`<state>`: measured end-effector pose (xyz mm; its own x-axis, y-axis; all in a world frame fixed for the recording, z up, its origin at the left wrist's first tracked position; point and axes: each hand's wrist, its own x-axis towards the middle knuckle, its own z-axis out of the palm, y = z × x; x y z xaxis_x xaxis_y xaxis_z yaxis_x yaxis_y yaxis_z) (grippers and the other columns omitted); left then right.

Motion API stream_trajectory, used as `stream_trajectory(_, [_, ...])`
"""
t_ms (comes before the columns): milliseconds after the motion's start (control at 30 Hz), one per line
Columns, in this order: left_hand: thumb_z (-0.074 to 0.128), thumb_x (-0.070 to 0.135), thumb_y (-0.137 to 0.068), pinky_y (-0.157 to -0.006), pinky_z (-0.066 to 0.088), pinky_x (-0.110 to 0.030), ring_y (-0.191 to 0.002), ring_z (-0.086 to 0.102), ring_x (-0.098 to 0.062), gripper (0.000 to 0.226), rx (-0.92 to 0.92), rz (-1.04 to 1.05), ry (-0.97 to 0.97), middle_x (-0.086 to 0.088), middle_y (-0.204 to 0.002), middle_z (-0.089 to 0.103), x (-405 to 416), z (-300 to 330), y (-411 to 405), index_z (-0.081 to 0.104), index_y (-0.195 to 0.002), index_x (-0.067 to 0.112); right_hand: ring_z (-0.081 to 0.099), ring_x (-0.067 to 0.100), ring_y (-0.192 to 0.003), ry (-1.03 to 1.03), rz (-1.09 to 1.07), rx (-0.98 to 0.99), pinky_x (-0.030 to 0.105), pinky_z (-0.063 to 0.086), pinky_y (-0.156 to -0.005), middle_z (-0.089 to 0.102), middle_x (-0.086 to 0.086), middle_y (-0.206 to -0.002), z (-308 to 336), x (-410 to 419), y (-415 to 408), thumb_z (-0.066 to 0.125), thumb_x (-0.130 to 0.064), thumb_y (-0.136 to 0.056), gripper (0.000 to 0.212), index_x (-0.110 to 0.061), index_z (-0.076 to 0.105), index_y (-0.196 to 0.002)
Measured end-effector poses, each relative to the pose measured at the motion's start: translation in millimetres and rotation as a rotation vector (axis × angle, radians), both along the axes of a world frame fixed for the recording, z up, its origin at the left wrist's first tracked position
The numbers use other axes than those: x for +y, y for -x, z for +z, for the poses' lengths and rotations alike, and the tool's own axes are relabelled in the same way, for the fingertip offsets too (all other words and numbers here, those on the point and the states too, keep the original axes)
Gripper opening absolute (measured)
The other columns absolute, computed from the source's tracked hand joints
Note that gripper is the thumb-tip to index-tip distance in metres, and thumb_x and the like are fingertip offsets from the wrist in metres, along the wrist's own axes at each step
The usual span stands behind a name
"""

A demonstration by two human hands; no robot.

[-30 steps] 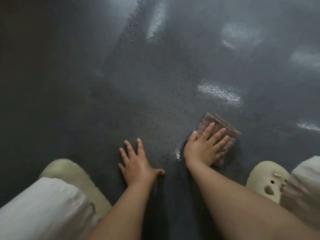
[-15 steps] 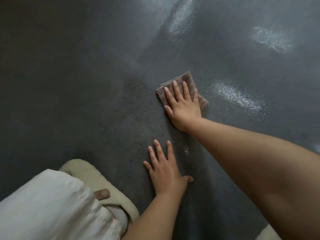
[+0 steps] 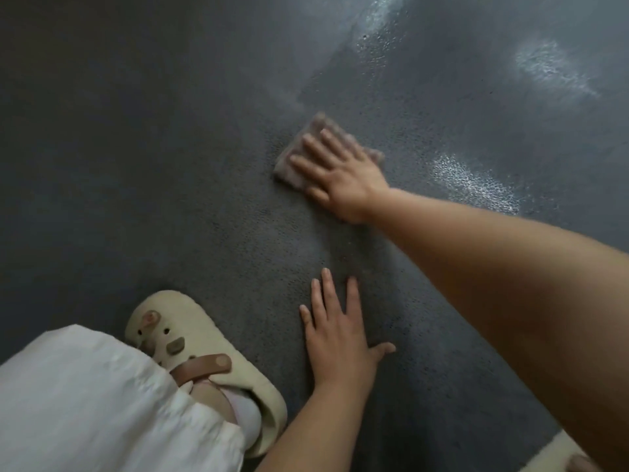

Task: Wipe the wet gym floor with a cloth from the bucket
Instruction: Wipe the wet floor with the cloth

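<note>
A folded brownish cloth [image 3: 293, 154] lies flat on the dark grey gym floor [image 3: 170, 165], ahead of me. My right hand [image 3: 340, 172] presses on it with straight, spread fingers, the arm stretched forward from the right. My left hand [image 3: 335, 338] rests flat on the floor nearer to me, fingers straight and holding nothing. Wet shiny patches [image 3: 473, 180] glisten on the floor to the right of the cloth and further off. No bucket is in view.
My left foot in a cream clog [image 3: 190, 345] with a brown strap stands at the lower left, below a white trouser leg [image 3: 85, 403]. A bit of the other cream clog [image 3: 558, 458] shows at the bottom right edge.
My right hand has slid the cloth away from me and to the left across the floor. My left hand has stayed planted on the floor. The view has shifted forward.
</note>
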<state>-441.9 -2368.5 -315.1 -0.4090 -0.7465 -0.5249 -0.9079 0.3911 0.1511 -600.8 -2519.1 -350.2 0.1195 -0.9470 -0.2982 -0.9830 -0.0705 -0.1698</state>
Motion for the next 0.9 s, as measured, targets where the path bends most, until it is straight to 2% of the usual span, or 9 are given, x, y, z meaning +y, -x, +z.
stream_trajectory(67, [0.075,0.077,-0.034,-0.094,0.046,-0.047,-0.125,0.048,-0.035,0.125,0.047,0.028,0.066,-0.023,-0.141,0.042,-1,-9,-15,0.047,-0.136,0.011,-0.013,0.027,-0.145,-0.024,-0.187,0.049,0.051,-0.009,-0.114,-0.009,0.003,-0.159,3,-13,17,0.022,-0.054,-0.098,0.057,-0.039,0.006,-0.15])
stream_trajectory(267, [0.069,0.08,-0.033,-0.094,0.044,-0.051,-0.123,0.046,-0.039,0.124,-0.01,0.161,0.039,-0.026,-0.137,0.046,-2,-14,-37,0.042,-0.133,0.013,-0.02,0.03,-0.143,-0.103,-0.404,-0.027,0.061,-0.009,-0.11,-0.016,-0.001,-0.158,5,-44,19,0.025,-0.05,-0.098,0.057,-0.04,0.001,-0.149])
stream_trajectory(333, [0.071,0.078,-0.036,-0.098,0.041,-0.051,-0.128,0.044,-0.04,0.125,-0.005,0.175,0.023,-0.026,-0.142,0.039,-4,-9,-33,0.04,-0.139,0.014,-0.019,0.031,-0.143,-0.103,-0.355,-0.032,0.06,-0.008,-0.111,-0.016,-0.002,-0.158,7,-47,13,0.027,-0.046,-0.099,0.058,-0.038,0.0,-0.15])
stream_trajectory(433, [0.067,0.075,-0.053,-0.112,0.023,-0.048,-0.142,0.018,-0.036,0.121,-0.051,0.196,0.007,-0.022,-0.155,0.01,-7,-2,-27,0.02,-0.15,0.019,-0.016,0.032,-0.144,-0.083,-0.137,0.006,0.056,-0.006,-0.113,-0.013,0.001,-0.159,9,-38,-1,0.03,-0.042,-0.099,0.059,-0.035,0.001,-0.151])
stream_trajectory(533, [0.073,0.078,-0.029,-0.093,0.046,-0.049,-0.123,0.05,-0.037,0.126,-0.007,0.219,0.075,-0.024,-0.139,0.044,-6,-7,-33,0.046,-0.134,0.014,-0.013,0.03,-0.145,-0.038,0.051,-0.005,0.052,-0.007,-0.114,-0.009,0.001,-0.159,7,-16,-26,0.031,-0.043,-0.099,0.061,-0.033,0.002,-0.151])
stream_trajectory(600, [0.075,0.076,-0.025,-0.088,0.049,-0.047,-0.116,0.056,-0.036,0.128,0.009,0.216,0.133,-0.023,-0.133,0.05,-5,-8,-35,0.045,-0.13,0.01,-0.009,0.028,-0.146,-0.022,0.134,-0.024,0.049,-0.007,-0.114,-0.005,0.001,-0.16,6,4,-42,0.033,-0.043,-0.098,0.06,-0.033,0.006,-0.151])
stream_trajectory(700, [0.081,0.067,-0.029,-0.088,0.05,-0.045,-0.113,0.057,-0.038,0.122,0.02,0.278,0.156,-0.024,-0.13,0.052,-3,-6,-44,0.047,-0.126,0.0,0.004,0.031,-0.146,-0.019,0.231,-0.058,0.049,0.0,-0.115,0.01,0.004,-0.159,3,40,-61,0.036,-0.04,-0.097,0.057,-0.03,0.021,-0.15])
stream_trajectory(800, [0.086,0.059,-0.033,-0.089,0.049,-0.046,-0.114,0.055,-0.04,0.116,-0.022,0.403,0.081,-0.026,-0.13,0.05,4,-2,-54,0.053,-0.123,-0.007,0.038,0.036,-0.135,0.02,0.277,-0.104,0.052,0.017,-0.109,0.044,0.008,-0.145,1,81,-79,0.031,-0.041,-0.086,0.055,-0.026,0.052,-0.135])
stream_trajectory(900, [0.086,0.05,-0.05,-0.103,0.039,-0.041,-0.131,0.038,-0.037,0.114,-0.027,0.533,0.141,-0.023,-0.145,0.033,13,7,-60,0.037,-0.137,-0.005,0.046,0.034,-0.129,0.024,0.27,-0.149,0.049,0.02,-0.112,0.053,0.007,-0.138,-1,123,-93,0.032,-0.041,-0.081,0.056,-0.027,0.06,-0.127])
